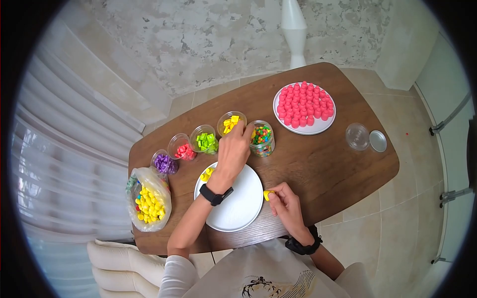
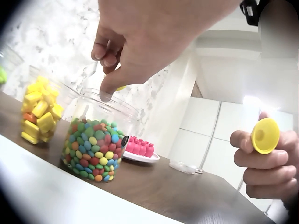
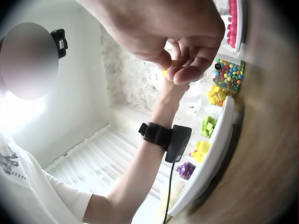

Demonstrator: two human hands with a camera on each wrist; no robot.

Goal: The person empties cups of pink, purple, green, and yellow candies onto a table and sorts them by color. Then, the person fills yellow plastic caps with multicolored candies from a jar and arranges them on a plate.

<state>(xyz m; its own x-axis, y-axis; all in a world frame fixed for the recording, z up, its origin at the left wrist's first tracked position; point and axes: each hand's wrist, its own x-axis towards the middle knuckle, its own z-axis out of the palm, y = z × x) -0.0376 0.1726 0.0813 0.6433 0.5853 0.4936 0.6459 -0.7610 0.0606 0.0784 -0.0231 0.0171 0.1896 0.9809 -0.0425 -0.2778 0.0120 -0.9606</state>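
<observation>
My left hand (image 1: 233, 153) is over the candy jar (image 1: 263, 148), thumb tip right at its rim in the left wrist view. A small yellow piece (image 2: 121, 88) shows at its pinching fingertips, mostly hidden. Round multicoloured candies (image 2: 93, 151) fill the jar's lower half. My right hand (image 1: 289, 206) pinches a yellow bottle-shaped piece (image 1: 267, 195) beside the plate's right edge; its hollow, funnel-like open end (image 2: 265, 135) faces the left wrist camera. On the white plate (image 1: 241, 208), a few yellow bottle-shaped pieces (image 1: 206, 175) stand near the far left rim.
Clear cups of yellow blocks (image 1: 231, 122), green blocks (image 1: 206, 142), red pieces (image 1: 185, 151) and purple pieces (image 1: 165, 164) run along the far left edge. A bag (image 1: 164, 184) of yellow pieces is at left. Pink bottles crowd a plate (image 1: 306, 131); a clear container (image 1: 356, 136) and lid (image 1: 377, 141) lie right.
</observation>
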